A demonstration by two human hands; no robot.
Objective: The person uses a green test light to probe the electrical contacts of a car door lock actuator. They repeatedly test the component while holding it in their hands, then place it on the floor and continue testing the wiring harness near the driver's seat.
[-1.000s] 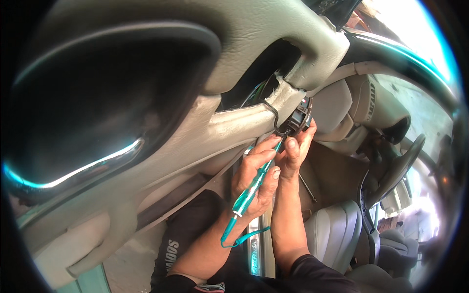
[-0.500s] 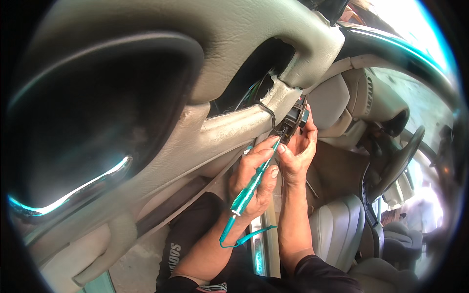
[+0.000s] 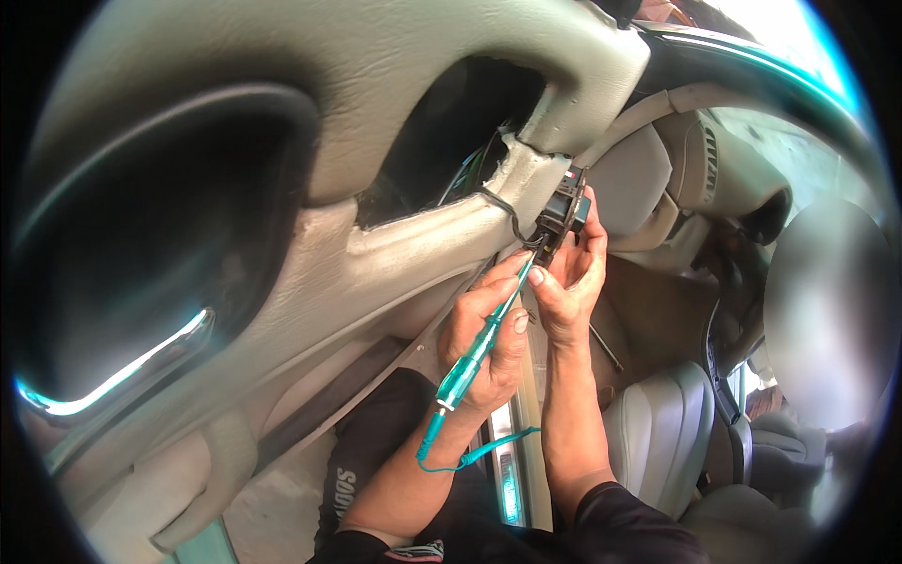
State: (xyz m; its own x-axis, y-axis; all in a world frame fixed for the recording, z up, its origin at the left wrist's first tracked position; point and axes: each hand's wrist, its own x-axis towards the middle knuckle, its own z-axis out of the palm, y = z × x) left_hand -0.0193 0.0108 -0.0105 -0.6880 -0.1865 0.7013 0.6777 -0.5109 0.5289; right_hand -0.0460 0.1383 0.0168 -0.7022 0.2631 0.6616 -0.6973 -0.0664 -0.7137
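Note:
Pinched in my left hand (image 3: pixel 486 343) is a test light (image 3: pixel 467 368) with a clear teal handle. Its thin metal probe slants up to the near end of a black switch module (image 3: pixel 562 209); whether the tip touches a contact is too small to tell. A coiled teal lead (image 3: pixel 489 449) loops off the tester's rear end. Wrapped round the module from the right, my right hand (image 3: pixel 571 291) steadies it, thumb on the near end and fingers behind. Black wires (image 3: pixel 512 218) run from the module over the beige armrest into the door opening.
The beige door panel (image 3: pixel 413 249) fills the left side, with a dark opening (image 3: pixel 451 122) in it. Right of my arms are a grey seat (image 3: pixel 658 428) and the dashboard (image 3: pixel 700 179). A thin rod (image 3: pixel 606 348) lies beside my right forearm. A blurred pale patch covers the far right.
The view has shifted slightly, so the door panel sits further left. Both hands keep their holds on the tester and the module. The blurred patch now hides the steering wheel.

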